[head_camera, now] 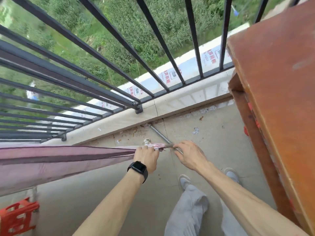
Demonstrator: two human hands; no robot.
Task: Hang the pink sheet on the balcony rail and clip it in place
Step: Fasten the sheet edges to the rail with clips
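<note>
Just beyond the person's legs, the left hand (146, 156) grips the bunched end of the pink sheet (51, 160), whose long axis runs level from the left edge to that fist. The right hand (189, 155) meets a thin grey piece at the sheet's tip with curled fingers; whether it truly holds it I cannot tell. The balcony rail (56, 74) lies far and left of both hands, nearer the left one, so the cloth probably has to travel up and away. An orange wooden bench (276, 82) crowds the right side, a metal pipe (159, 134) lies on the floor ahead, and open room is leftward.
</note>
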